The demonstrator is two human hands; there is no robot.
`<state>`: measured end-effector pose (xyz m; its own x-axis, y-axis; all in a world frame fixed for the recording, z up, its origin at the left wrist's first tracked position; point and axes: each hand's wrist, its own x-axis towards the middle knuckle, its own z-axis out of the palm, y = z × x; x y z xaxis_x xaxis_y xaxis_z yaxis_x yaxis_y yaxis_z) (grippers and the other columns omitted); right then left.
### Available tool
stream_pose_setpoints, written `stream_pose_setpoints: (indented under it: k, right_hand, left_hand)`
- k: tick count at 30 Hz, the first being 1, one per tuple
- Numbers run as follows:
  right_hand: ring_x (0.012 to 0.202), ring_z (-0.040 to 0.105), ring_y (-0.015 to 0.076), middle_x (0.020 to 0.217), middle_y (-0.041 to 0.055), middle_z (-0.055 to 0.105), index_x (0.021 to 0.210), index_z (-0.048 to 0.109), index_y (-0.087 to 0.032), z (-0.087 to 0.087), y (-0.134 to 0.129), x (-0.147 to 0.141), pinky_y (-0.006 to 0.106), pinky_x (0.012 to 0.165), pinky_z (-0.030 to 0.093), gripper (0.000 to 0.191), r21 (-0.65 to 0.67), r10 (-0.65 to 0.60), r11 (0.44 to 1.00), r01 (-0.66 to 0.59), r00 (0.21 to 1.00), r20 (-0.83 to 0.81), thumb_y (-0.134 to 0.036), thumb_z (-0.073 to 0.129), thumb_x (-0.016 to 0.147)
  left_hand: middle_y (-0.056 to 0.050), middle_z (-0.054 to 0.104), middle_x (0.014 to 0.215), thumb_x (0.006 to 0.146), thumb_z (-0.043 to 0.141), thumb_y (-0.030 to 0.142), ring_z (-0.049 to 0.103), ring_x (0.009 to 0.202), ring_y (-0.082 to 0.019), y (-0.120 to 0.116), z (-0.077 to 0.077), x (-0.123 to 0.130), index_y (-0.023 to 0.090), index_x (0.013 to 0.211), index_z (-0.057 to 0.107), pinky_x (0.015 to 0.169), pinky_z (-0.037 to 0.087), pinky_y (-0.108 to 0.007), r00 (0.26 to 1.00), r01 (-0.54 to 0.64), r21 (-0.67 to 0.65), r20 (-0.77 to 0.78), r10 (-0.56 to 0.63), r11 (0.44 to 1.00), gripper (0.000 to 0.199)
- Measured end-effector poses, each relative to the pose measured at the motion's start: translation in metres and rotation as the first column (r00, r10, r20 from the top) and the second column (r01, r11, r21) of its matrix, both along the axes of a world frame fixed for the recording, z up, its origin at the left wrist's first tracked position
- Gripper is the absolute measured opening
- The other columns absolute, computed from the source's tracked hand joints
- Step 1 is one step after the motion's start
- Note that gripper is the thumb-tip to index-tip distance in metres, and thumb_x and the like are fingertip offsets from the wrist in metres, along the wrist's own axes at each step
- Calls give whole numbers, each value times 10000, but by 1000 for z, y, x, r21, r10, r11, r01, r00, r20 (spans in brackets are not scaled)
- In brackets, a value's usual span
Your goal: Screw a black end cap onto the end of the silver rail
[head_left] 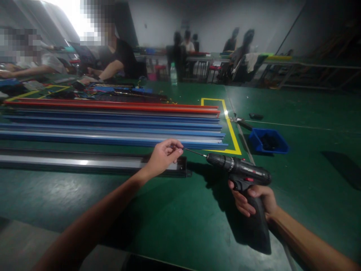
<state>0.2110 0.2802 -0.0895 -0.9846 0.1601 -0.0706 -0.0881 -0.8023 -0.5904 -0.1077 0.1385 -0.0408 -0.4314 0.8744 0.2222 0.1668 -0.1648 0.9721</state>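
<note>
A black cordless drill (239, 171) is gripped at its handle by my right hand (254, 199). Its long thin bit (196, 152) points left. At the bit's tip, the fingers of my left hand (166, 152) are pinched together; whatever is between them is too small to make out. Below that hand lies a long dark channel profile (113, 162) with a pale inner face and a black end piece (184, 167). My left hand hides part of the profile near its right end.
Several blue profiles (126, 130) and red profiles (126, 105) lie beyond, beside yellow tape (232, 130). A blue bin (267, 141) holding dark parts, a pliers-like tool (241, 121) and a bottle (173, 74) are on the green table (175, 214). Other people sit further back.
</note>
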Motion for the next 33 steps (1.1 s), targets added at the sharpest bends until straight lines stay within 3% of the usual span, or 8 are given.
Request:
stream_pose_setpoints:
  k: [33]
  right_hand:
    - [404, 451, 82, 697, 21, 635, 1149, 692, -73, 1, 1, -1, 253, 461, 454, 423, 28, -23, 999, 21, 996, 82, -233, 622, 764]
  left_hand:
    - [25, 567, 733, 871, 707, 276, 540, 533, -46, 0, -1, -1, 150, 970, 650, 484, 475, -158, 998, -7, -39, -64, 5, 999, 171]
